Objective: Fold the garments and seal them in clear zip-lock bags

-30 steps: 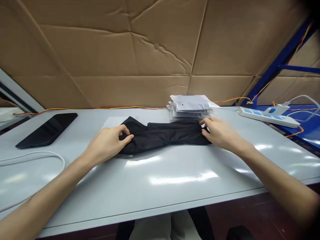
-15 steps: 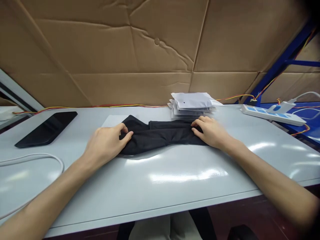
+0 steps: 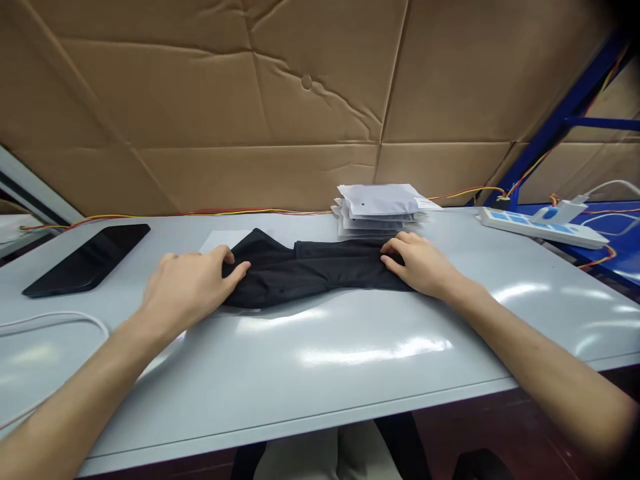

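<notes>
A folded length of black cloth [image 3: 310,273] lies across the table in front of me. Its upper left corner rises to a point, and a straight folded edge runs to the right of it. At the cloth's left end, my left hand [image 3: 193,283] has curled fingers and its thumb laid on the fabric. My right hand [image 3: 420,263] grips the right end between thumb and bent fingers, covering that edge. Part of a flat white sheet [image 3: 227,239] shows from under the cloth at the left; the rest is hidden.
Behind the cloth stands a stack of white packets [image 3: 380,203]. A black tablet-like device [image 3: 87,260] lies at left, near a white cable [image 3: 95,319]. A power strip [image 3: 543,230] sits at right. Cardboard [image 3: 300,120] and red-yellow wires [image 3: 240,211] border the table's back.
My left hand has shifted left along with the cloth's left end, showing more of the fabric. My right hand stays at the right end. The view has turned slightly.
</notes>
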`<move>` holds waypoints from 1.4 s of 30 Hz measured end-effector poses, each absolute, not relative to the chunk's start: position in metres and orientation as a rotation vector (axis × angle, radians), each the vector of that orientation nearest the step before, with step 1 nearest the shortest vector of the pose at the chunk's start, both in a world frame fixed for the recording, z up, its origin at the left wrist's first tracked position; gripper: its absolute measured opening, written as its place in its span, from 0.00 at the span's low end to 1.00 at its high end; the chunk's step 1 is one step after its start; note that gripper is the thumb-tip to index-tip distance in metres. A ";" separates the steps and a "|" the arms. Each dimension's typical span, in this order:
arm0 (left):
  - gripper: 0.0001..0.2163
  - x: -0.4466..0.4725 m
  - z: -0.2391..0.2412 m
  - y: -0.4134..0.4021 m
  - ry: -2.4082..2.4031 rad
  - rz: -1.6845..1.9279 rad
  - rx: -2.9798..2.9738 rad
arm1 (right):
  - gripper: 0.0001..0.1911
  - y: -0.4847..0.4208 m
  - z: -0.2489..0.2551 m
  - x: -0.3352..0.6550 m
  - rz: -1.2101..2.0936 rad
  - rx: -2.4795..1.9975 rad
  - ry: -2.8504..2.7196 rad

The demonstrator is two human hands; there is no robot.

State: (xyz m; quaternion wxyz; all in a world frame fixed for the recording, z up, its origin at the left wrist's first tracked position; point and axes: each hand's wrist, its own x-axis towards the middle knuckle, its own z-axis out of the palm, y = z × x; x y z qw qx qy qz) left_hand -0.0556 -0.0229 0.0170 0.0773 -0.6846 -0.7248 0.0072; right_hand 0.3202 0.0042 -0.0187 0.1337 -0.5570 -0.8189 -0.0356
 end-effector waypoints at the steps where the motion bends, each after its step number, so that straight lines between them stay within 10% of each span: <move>1: 0.22 -0.057 0.019 -0.021 -2.165 0.010 -2.034 | 0.13 0.004 -0.018 0.320 -0.105 -1.615 -2.376; 20: 0.11 -0.065 0.027 0.046 -2.046 -0.712 -2.631 | 0.11 0.005 -0.018 0.322 -0.068 -1.600 -2.361; 42: 0.15 -0.083 -0.003 -0.009 -1.847 -0.413 -2.317 | 0.11 0.003 -0.018 0.322 -0.022 -1.606 -2.346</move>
